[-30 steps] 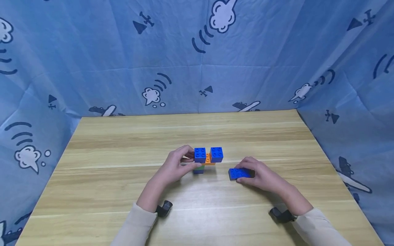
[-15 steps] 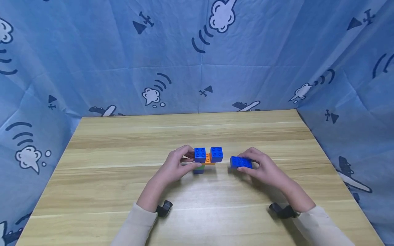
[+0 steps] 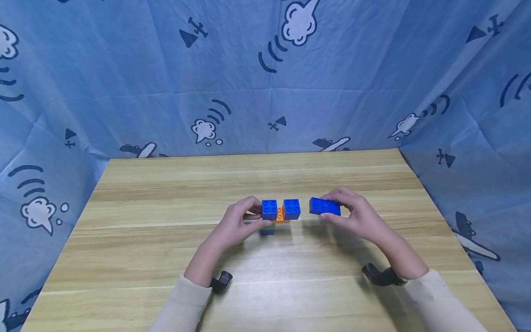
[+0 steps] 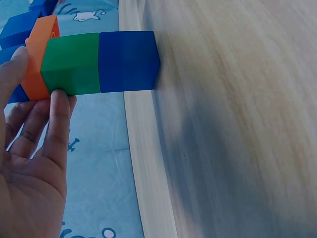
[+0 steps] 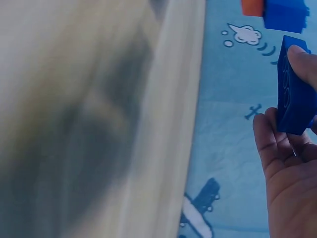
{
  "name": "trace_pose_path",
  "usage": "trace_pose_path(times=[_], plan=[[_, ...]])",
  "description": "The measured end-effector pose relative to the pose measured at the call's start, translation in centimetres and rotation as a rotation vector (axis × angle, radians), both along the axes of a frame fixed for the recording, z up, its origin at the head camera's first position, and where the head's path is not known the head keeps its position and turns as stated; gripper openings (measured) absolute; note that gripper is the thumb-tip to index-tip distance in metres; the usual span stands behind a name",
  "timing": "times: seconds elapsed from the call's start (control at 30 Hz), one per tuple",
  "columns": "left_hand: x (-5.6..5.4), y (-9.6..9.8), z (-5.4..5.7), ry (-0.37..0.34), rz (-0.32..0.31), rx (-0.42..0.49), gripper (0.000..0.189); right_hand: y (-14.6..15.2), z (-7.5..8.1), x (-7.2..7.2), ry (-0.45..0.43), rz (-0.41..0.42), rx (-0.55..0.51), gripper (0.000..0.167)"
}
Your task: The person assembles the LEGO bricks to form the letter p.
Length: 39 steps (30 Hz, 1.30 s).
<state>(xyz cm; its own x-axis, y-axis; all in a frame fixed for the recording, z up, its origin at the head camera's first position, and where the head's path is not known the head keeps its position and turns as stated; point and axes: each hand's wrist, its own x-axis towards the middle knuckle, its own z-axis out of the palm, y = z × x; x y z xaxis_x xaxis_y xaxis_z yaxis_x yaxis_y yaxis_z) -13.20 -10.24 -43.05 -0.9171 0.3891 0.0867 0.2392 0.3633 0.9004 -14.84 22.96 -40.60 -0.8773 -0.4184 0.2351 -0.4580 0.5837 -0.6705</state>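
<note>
A small stack of toy building blocks stands upright on the table. A blue block forms its base, with a green block and a longer orange brick above. Two blue square blocks, one on the left and one on the right, sit on the orange brick with a gap between them. My left hand holds the stack from the left near its top. Off to the right, my right hand pinches a long blue brick between thumb and fingers, raised over the table and apart from the stack.
The wooden table reaches back to a blue patterned curtain, which also hangs along both sides. A black strap mount sits on the left wrist and another on the right wrist.
My right hand has lifted the long blue brick off the table and raised it to about the height of the stack's top. My left hand and the stack have stayed in place.
</note>
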Motion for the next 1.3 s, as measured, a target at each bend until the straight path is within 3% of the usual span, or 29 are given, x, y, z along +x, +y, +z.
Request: trace_pose_path(times=[0.5, 0.87, 1.3], plan=[[-0.1, 0.1, -0.1, -0.003, -0.008, 0.008, 0.027, -1.9, 2.9, -0.9, 0.062, 0.053, -0.036, 0.031], [0.0, 0.0, 0.0, 0.006, -0.001, 0.001, 0.028, -3.5, 3.9, -1.5, 0.054, 0.064, 0.011, 0.032], [0.0, 0.0, -0.1, 0.012, -0.002, 0.012, 0.027, -5.7, 4.4, -1.6, 0.044, 0.134, -0.027, 0.035]])
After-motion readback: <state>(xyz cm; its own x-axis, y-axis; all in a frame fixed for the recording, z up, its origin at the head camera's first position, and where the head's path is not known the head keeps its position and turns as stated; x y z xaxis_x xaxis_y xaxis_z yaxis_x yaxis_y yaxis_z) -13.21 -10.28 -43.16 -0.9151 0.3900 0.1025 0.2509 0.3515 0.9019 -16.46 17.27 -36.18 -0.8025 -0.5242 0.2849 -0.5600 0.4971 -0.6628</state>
